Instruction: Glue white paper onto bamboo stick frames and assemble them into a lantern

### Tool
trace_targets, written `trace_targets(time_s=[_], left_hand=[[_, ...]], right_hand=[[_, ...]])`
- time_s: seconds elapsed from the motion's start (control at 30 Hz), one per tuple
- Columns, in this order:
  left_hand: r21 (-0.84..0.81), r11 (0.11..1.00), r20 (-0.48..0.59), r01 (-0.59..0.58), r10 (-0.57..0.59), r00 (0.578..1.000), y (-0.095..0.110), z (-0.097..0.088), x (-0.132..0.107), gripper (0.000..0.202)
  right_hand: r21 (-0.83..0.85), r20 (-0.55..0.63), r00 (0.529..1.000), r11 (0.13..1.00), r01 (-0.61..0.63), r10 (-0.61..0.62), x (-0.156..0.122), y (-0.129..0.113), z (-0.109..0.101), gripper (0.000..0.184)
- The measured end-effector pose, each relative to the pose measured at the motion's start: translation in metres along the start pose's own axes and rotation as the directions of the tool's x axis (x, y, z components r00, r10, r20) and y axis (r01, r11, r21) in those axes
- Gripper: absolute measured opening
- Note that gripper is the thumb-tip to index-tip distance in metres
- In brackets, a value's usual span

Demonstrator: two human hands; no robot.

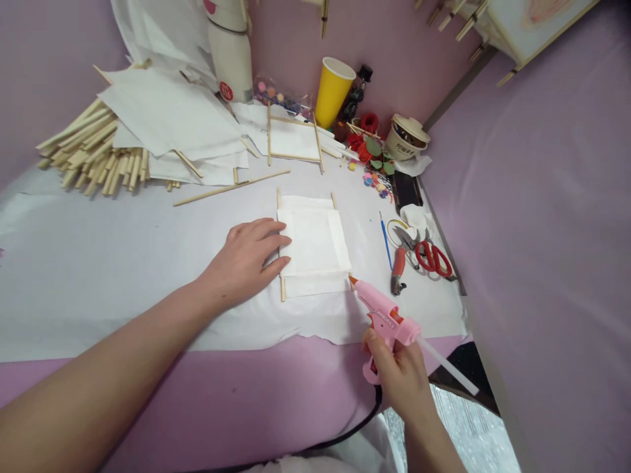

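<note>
My right hand [401,368] is wrapped round the handle of a pink hot glue gun [382,309], with a white glue stick [451,368] poking out of its back. The gun's orange nozzle is at the lower right corner of a small frame of wooden sticks covered with white paper [313,243]. Whether the tip touches the stick there, I cannot tell. My left hand [256,249] lies with fingers spread on the left edge of that frame, fingertips on the paper. Stick ends jut past the paper at the corners.
At the back left, white paper sheets [172,118] lie over a pile of wooden sticks [98,157]. Another stick frame [294,141] lies near a yellow cup [334,90]. Pliers [400,263], red-handled scissors [434,257] and a blue brush [385,240] lie right. A black cord [365,420] trails from the gun.
</note>
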State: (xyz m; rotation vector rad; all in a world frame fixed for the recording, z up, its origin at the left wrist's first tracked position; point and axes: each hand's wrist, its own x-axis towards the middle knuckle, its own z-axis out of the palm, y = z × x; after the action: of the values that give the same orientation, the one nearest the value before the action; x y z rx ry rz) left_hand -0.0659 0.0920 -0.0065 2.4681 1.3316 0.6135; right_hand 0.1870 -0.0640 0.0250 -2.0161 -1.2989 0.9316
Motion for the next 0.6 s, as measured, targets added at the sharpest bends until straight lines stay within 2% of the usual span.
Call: trace_targets(time_s=[0.2, 0.6], left_hand=[[-0.016, 1.000, -0.017, -0.011, 0.011, 1.000, 0.000, 0.001, -0.001, 0.029], [0.012, 1.000, -0.005, -0.016, 0.016, 1.000, 0.000, 0.000, 0.000, 0.028]], right_hand=[[-0.033, -0.018, 1.000, 0.999, -0.003, 0.002, 0.006, 0.001, 0.004, 0.043], [0.028, -0.040, 0.998, 0.998, -0.055, 0.056, 0.004, -0.010, 0.007, 0.040]])
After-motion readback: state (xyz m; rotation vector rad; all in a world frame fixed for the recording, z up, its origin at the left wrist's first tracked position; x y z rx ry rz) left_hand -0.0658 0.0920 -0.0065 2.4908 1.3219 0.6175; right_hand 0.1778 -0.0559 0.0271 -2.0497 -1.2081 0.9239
